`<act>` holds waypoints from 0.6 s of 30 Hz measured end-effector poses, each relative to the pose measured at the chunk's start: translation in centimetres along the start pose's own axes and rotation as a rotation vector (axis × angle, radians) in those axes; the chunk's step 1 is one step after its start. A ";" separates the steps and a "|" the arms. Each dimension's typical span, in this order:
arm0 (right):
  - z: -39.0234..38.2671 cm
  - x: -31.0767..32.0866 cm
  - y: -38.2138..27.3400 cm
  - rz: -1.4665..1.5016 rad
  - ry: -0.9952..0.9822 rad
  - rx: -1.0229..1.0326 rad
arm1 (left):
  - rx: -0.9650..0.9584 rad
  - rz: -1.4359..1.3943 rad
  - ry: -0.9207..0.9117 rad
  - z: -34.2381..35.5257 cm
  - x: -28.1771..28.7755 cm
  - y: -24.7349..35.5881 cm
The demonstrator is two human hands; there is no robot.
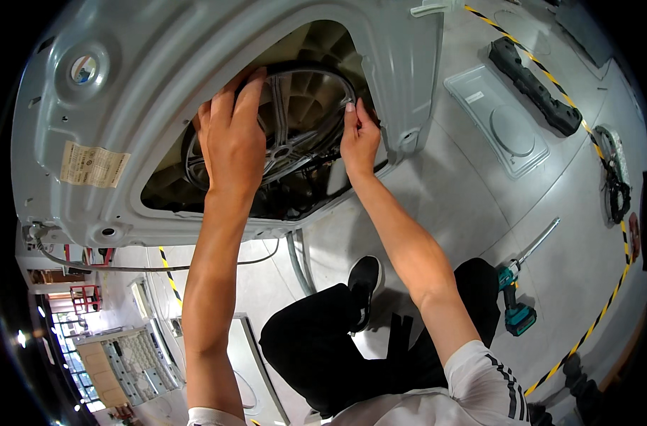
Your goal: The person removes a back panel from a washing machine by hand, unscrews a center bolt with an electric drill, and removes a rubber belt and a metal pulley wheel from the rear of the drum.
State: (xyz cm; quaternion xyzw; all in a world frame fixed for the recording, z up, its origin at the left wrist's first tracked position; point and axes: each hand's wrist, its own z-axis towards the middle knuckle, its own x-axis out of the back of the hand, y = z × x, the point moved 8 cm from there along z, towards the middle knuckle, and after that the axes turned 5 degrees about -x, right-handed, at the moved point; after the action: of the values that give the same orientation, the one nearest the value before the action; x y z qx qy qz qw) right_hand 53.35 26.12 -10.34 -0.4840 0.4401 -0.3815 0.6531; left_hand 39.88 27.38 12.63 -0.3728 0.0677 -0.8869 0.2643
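Observation:
A large spoked pulley wheel (pixel 282 151) with a dark rim sits inside the opening of a grey metal appliance casing (pixel 160 92), which looks like the back of a washing machine. My left hand (pixel 231 138) reaches over the wheel's left side, fingers bent around its upper left rim; the fingertips are partly hidden. At the right rim, my right hand (pixel 360 138) pinches the dark edge between thumb and fingers. Whether a separate belt runs along that edge, I cannot tell. Dark parts and brownish ribbed plastic show behind the wheel.
On the floor to the right lie a teal cordless power tool (pixel 515 305) with a long shaft, a grey cover panel (pixel 497 121), a long black part (pixel 536 85) and a cable bundle (pixel 614 174). A grey hose (pixel 297 264) and a thin cable (pixel 135 269) hang below the casing.

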 end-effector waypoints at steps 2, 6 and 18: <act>0.1 -0.2 0.3 0.034 -0.031 -0.054 | 0.011 0.019 0.002 -0.3 0.2 -0.1; 0.7 -0.5 -0.8 0.080 -0.087 -0.028 | 0.032 0.010 0.024 -1.1 0.6 -0.8; 1.2 -1.0 -1.6 0.337 -0.058 -0.094 | -0.282 -0.051 -0.103 -0.7 0.2 4.6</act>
State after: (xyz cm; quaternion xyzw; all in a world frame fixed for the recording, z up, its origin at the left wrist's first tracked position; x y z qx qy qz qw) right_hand 54.01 27.02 -8.44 -0.4442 0.5134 -0.2317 0.6967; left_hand 41.15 23.31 10.80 -0.4529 0.1684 -0.8546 0.1900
